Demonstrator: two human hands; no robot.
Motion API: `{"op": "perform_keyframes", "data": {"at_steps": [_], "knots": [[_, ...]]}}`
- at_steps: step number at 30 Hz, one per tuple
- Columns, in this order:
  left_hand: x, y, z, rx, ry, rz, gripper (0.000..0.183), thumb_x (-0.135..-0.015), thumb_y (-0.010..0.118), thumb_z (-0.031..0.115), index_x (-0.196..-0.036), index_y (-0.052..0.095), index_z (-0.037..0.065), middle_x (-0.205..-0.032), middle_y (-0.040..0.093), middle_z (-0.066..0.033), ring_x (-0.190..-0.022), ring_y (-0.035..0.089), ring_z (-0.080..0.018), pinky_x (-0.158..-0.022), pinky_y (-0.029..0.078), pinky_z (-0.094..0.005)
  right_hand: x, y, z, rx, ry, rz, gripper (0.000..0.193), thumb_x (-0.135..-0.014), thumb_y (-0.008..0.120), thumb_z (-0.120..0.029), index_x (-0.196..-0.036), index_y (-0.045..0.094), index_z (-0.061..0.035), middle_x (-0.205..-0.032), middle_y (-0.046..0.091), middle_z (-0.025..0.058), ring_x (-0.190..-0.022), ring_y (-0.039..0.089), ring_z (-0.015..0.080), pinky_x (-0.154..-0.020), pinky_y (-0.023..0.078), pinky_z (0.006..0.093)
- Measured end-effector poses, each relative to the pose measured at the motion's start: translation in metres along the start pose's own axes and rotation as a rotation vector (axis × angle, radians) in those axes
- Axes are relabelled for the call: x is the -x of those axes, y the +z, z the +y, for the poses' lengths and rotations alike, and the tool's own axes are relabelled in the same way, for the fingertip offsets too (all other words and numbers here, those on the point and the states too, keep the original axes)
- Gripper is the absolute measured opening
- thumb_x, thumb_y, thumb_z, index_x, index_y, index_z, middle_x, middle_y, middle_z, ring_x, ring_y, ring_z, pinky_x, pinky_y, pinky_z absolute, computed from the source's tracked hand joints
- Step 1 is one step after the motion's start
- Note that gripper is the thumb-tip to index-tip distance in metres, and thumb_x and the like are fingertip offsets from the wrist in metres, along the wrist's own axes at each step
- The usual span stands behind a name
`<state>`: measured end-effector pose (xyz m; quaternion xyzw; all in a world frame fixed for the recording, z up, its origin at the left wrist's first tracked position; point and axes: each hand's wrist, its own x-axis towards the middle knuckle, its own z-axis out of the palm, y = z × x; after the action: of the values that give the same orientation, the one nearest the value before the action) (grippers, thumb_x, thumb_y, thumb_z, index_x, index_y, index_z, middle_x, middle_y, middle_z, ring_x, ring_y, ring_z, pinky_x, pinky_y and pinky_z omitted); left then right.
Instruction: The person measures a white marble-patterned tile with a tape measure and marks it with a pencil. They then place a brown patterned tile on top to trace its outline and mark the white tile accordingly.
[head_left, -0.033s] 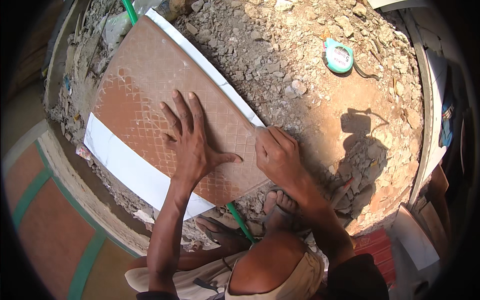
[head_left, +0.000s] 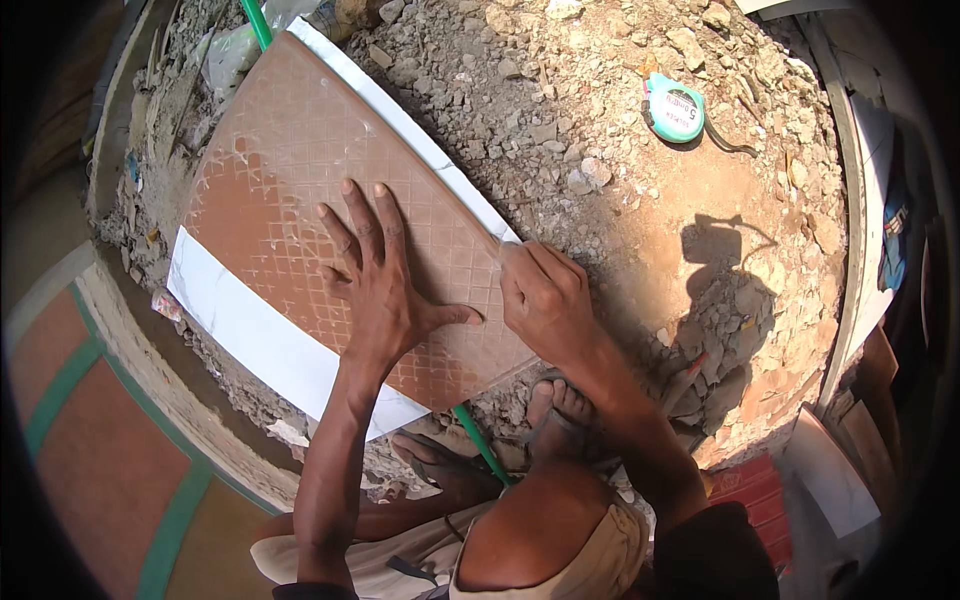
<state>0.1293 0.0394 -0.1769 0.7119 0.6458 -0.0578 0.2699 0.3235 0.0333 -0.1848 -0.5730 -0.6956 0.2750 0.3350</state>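
Observation:
My left hand [head_left: 378,270] lies flat with spread fingers on a brown tile [head_left: 300,110] whose upturned face has a raised grid and dusty patches. My right hand [head_left: 545,295] is closed at the tile's right edge; whatever its fingers grip is hidden. Under the brown tile lies a white marbled tile [head_left: 255,310], showing as a wide strip on the near left and a narrow one along the far right edge. A green rod [head_left: 478,440] passes beneath the tiles and comes out at both ends.
Broken rubble [head_left: 540,110] covers the ground. A turquoise tape measure [head_left: 676,108] lies at the upper right. My sandalled foot [head_left: 560,410] is close to the tile's near corner. White tile pieces [head_left: 830,475] lean at the lower right, beside a red ribbed object [head_left: 755,510].
My right hand has slid slightly up and left along the brown tile's right edge. My left hand and the tiles have stayed put.

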Motion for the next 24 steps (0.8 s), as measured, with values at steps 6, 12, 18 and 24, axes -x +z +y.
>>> {"op": "perform_keyframes", "data": {"at_steps": [6,12,18,24], "knots": [[-0.006,0.001,0.000,-0.014,0.017,0.031,0.171,-0.030,0.096,0.060,-0.161,-0.001,0.008,-0.164,-0.015,-0.0263,-0.146,-0.020,-0.0548,-0.110,0.012,-0.0769,-0.027,0.045,0.025,-0.079,-0.051,0.019,0.008,-0.081,0.060,0.005,-0.079,0.054,0.0001,-0.072,0.059,0.0166,-0.066,0.062,0.0375,-0.059,0.051,0.0459],[-0.005,0.004,-0.002,-0.049,0.002,0.023,0.172,-0.029,0.095,0.062,-0.161,-0.001,0.008,-0.164,-0.016,-0.0258,-0.147,-0.021,-0.0535,-0.108,0.011,-0.0796,0.051,-0.017,0.014,0.015,0.011,0.019,0.019,-0.076,0.063,0.008,-0.095,0.062,0.0037,-0.078,0.062,0.0144,-0.071,0.065,0.0322,-0.064,0.055,0.0394],[-0.006,0.003,0.000,0.006,0.055,0.070,0.171,-0.030,0.097,0.058,-0.161,-0.001,0.009,-0.164,-0.017,-0.0253,-0.146,-0.022,-0.0529,-0.108,0.011,-0.0798,-0.019,0.041,0.023,-0.078,-0.038,0.022,0.010,-0.080,0.062,0.007,-0.084,0.056,0.0002,-0.071,0.058,0.0169,-0.066,0.062,0.0373,-0.059,0.051,0.0457],[-0.003,0.004,-0.003,-0.029,0.007,0.032,0.172,-0.029,0.098,0.057,-0.161,-0.001,0.010,-0.165,-0.017,-0.0250,-0.147,-0.022,-0.0526,-0.109,0.012,-0.0780,0.044,-0.004,0.017,-0.013,0.054,-0.059,0.010,-0.077,0.060,0.005,-0.085,0.057,0.0006,-0.074,0.060,0.0142,-0.069,0.064,0.0331,-0.063,0.054,0.0410]]}}
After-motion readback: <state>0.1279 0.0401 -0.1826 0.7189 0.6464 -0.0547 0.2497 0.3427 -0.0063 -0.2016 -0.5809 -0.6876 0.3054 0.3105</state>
